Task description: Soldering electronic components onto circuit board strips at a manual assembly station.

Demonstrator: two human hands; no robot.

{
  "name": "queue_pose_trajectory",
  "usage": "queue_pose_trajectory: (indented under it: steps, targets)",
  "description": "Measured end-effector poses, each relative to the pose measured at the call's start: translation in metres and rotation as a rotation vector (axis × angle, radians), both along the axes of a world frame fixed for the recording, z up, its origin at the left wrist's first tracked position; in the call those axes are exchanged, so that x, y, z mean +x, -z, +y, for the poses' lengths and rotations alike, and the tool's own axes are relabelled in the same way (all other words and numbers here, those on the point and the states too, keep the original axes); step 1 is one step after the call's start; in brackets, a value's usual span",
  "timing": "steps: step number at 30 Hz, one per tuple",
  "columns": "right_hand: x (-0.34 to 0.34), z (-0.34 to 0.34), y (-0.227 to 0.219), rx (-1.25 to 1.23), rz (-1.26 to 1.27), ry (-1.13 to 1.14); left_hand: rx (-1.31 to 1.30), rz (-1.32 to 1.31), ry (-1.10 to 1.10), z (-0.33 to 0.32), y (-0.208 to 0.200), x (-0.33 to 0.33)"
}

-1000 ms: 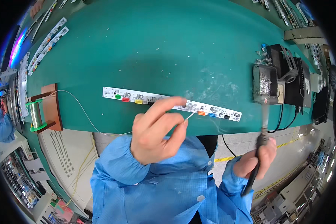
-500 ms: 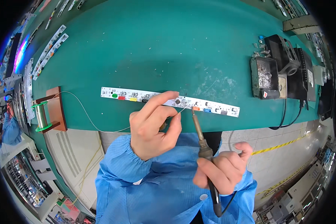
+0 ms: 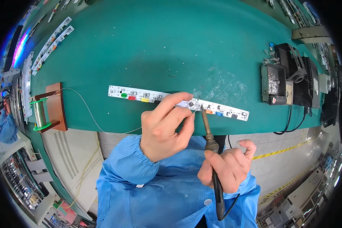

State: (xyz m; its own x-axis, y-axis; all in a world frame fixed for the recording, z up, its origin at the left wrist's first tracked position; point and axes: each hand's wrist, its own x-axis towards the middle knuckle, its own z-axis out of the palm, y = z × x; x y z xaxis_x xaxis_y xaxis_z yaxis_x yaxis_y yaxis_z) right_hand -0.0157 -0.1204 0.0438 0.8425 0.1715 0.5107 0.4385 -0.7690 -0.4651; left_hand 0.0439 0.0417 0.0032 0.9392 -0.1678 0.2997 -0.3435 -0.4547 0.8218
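A long white circuit board (image 3: 231, 111) with coloured connectors lies across the near part of the green mat. My left hand (image 3: 165, 127) rests over its middle, index finger on the board, with solder wire (image 3: 88, 117) pinched between thumb and fingers. That wire runs left to a solder spool (image 3: 40, 114) on a brown wooden stand. My right hand (image 3: 230, 169) is wrapped round the dark handle of a soldering iron (image 3: 206, 127). The iron's tip meets or hovers just over the board, right of a small dark square chip and close to the wire's end; contact is hard to make out.
On the right stands a black soldering station (image 3: 309, 81) with an open metal tray (image 3: 273, 81) and cables running off the near edge. Two more board strips (image 3: 56, 45) lie at the far left. The green mat (image 3: 148, 45) spreads beyond the board.
In the picture, board, spool and tray have all shifted slightly, mostly rightward. The iron's tip has moved up from near the orange connector toward the dark chip. Both hands keep their grips.
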Motion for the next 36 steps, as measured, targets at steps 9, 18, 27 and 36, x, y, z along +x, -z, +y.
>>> queue_pose_trajectory:
  steps: [9, 18, 27, 36]
  targets:
    - [0.001, 0.0, -0.001, -0.009, 0.007, -0.02, 0.003, 0.002, 0.001, 0.0, 0.001, 0.0]
    - [0.0, -0.005, -0.011, -0.023, 0.067, -0.027, -0.005, 0.01, 0.003, 0.0, 0.001, 0.001]
    - [-0.02, -0.085, 0.024, 0.221, -0.117, 0.274, -0.066, -0.008, -0.02, -0.002, -0.002, 0.001]
    - [-0.012, -0.123, 0.057, 0.952, -0.085, 0.229, -0.088, -0.078, 0.024, -0.009, -0.016, -0.013]
